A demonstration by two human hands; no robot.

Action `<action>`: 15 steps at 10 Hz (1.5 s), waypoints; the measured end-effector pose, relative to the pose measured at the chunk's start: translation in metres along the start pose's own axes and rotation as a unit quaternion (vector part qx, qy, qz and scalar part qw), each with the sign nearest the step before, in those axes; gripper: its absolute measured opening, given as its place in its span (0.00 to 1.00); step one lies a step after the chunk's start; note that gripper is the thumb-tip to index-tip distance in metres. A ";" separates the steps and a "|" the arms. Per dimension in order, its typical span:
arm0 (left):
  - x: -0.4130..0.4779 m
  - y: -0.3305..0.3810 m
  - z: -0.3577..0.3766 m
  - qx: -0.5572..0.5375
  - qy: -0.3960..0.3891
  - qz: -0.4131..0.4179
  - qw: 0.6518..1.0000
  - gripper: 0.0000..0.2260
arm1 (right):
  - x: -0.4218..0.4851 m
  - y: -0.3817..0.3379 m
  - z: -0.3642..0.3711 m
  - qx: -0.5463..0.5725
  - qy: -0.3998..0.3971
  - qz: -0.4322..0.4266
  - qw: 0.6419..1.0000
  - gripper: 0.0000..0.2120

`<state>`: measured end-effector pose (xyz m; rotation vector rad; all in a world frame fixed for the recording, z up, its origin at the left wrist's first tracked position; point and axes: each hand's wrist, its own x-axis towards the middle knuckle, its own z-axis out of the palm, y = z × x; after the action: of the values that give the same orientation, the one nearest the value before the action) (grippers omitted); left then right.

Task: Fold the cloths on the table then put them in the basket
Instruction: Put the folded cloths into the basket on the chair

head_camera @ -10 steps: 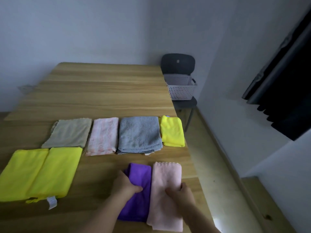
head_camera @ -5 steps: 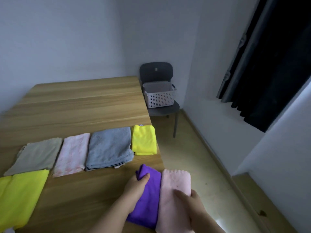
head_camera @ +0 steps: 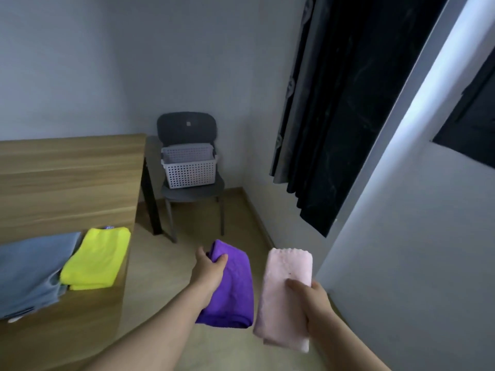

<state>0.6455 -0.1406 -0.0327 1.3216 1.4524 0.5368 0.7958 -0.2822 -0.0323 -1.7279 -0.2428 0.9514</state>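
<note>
- Nearest the camera, the folded pink cloth is gripped at its near end by the right hand, thumb on top and fingers curled under; the scalloped edge points away.
- Just left of it, the folded purple cloth is clasped by the left hand, thumb and fingers wrapped round its far corner.
- Both cloths were lying on the table a second ago; now they are lifted clear and held apart over the floor.
- Judged: folding of these two is done, and the carry to the basket is started.
- On the table's corner, a folded yellow cloth and a grey-blue cloth are left, touching.
- Farthest off, the white perforated basket is set on a dark chair, well apart from both hands; no cloth is seen inside.
</note>
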 end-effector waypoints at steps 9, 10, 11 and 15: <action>0.439 0.193 -0.064 0.048 0.049 0.101 0.993 0.11 | 0.360 -0.239 0.254 -0.006 -0.077 -0.036 0.996 0.03; 0.481 0.196 -0.076 -0.014 0.091 0.063 0.994 0.09 | 0.400 -0.251 0.285 0.015 -0.104 0.015 0.994 0.04; 0.525 0.196 -0.091 -0.051 0.116 0.051 0.991 0.05 | 0.438 -0.267 0.321 0.042 -0.132 0.073 0.988 0.08; 0.716 0.251 -0.109 -0.054 0.103 0.011 0.993 0.25 | 0.625 -0.355 0.448 -0.046 -0.186 -0.003 0.981 0.05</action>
<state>0.7744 0.6147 -0.0594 1.2255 1.5550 0.7751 0.9971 0.5403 -0.0540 -1.6205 -0.5422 1.2742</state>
